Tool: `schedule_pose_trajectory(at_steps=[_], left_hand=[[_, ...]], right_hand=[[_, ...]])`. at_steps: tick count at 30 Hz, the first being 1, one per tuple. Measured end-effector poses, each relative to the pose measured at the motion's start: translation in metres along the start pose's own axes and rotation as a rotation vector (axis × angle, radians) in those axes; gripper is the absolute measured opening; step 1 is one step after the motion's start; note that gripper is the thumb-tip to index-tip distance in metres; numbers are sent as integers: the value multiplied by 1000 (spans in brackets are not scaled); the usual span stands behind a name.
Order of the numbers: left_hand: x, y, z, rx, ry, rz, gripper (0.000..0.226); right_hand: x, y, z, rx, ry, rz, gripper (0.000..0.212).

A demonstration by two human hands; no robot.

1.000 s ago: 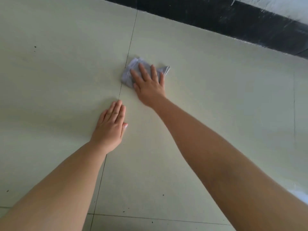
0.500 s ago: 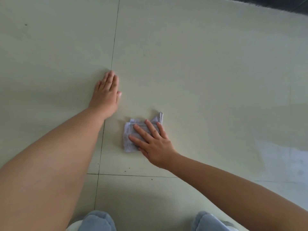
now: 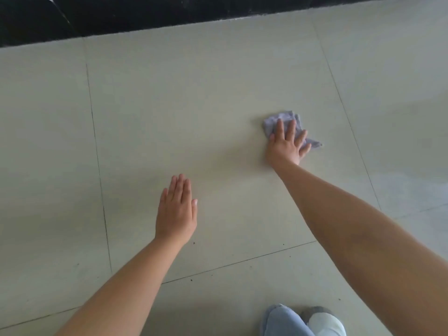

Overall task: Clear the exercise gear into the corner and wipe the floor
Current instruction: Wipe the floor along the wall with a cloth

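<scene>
Now my right hand (image 3: 286, 144) has swept the grey cloth (image 3: 281, 121) out far right, fingers splayed flat pinning it to the floor (image 3: 218, 93). Left hand (image 3: 176, 210) stays released, bracing. Wiping continues; specks remain behind it.

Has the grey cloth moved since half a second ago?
Yes. The crumpled grey cloth under the right hand slid rightward, away from the left hand, toward the right grout line.

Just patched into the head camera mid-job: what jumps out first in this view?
The right hand is pressed flat on a crumpled grey cloth, right of centre on the pale tiled floor. The left hand lies flat and empty on the tile nearer the person. A black band runs along the far edge.
</scene>
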State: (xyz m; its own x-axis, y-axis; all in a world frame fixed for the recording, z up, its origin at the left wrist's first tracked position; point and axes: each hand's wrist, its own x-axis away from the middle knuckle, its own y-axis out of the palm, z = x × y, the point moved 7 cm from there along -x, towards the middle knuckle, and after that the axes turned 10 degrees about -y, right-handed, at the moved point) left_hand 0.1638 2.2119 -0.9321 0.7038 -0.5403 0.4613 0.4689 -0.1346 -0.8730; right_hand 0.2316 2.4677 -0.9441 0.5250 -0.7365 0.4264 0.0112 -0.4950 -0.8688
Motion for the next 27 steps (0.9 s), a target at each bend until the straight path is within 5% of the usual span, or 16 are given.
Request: schedule_pose_trajectory(at_steps=[4, 7, 12, 15, 20, 22, 27], left_hand=[[0, -19, -16, 71, -160, 33, 49], [-7, -30, -8, 46, -104, 120, 47], [-16, -20, 52, 18, -84, 15, 59], [-24, -9, 84, -8, -42, 25, 62], [-52, -5, 84, 3, -35, 34, 67], [-58, -1, 77, -4, 2, 26, 66], [-65, 9, 69, 15, 21, 49, 62]], right_hand=[[35, 34, -71, 187, -524, -159, 49], [96, 65, -52, 271, -757, -269, 48], [128, 41, 85, 258, -431, -256, 68], [102, -1, 158, 129, -72, -114, 52], [38, -31, 165, -70, 214, 16, 50], [19, -30, 136, -71, 189, 9, 51], [28, 7, 29, 96, -247, -95, 50]])
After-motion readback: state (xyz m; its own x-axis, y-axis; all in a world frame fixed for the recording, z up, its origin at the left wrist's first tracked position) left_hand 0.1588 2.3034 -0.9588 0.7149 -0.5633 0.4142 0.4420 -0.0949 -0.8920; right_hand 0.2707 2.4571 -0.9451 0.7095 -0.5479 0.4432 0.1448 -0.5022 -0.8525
